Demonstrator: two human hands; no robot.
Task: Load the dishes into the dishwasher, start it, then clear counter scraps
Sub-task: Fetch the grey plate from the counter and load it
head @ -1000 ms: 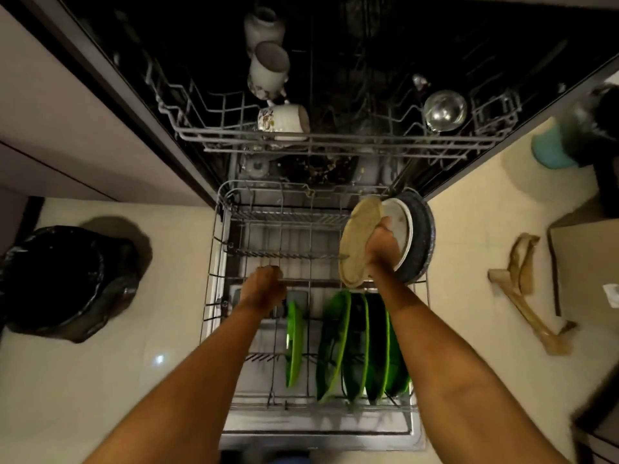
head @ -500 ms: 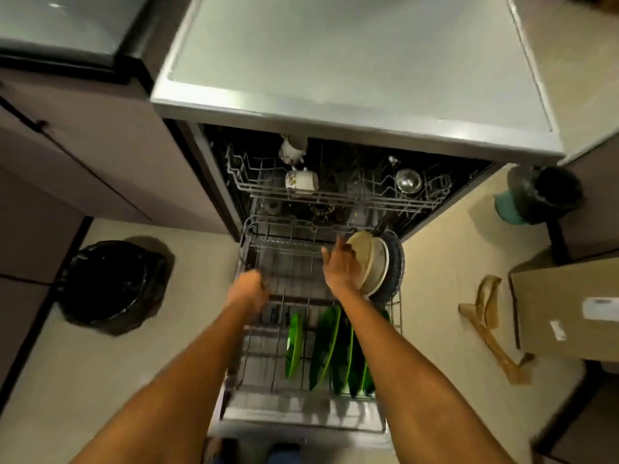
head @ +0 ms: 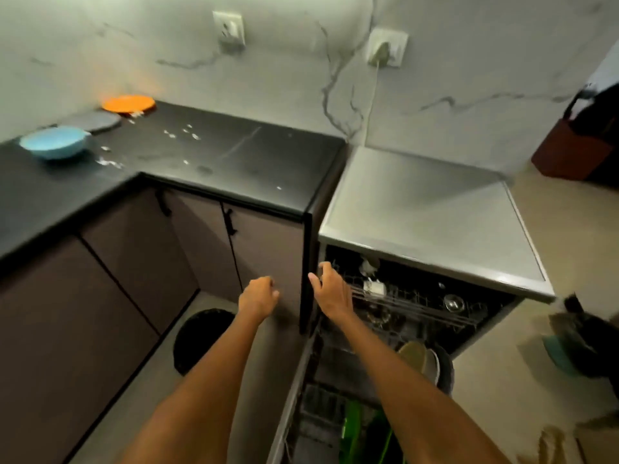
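Observation:
The dishwasher (head: 432, 209) stands open at the right, with cups and a steel bowl in its upper rack (head: 412, 303). The pulled-out lower rack (head: 318, 410) holds green plates (head: 351, 426) and a beige plate (head: 413, 353) leaning on round dishes. My right hand (head: 330, 289) hovers open, empty, by the dishwasher's left front corner. My left hand (head: 258, 296) is loosely curled, empty, in front of the cabinet. On the black counter (head: 234, 159) lie white scraps (head: 181, 133), a blue bowl (head: 53, 142), a grey plate (head: 95, 121) and an orange plate (head: 129, 103).
A black-lined bin (head: 201, 339) stands on the floor under my left arm. Brown cabinet doors (head: 134, 262) run below the counter. A dark bin with a teal base (head: 582, 346) sits at the right. A brown box (head: 569, 152) is at the far right. Wall sockets (head: 387, 46) sit above.
My right hand let go of the beige plate, which now stands in the lower rack. Both hands rose and moved left. My view swung up from the rack to the counter.

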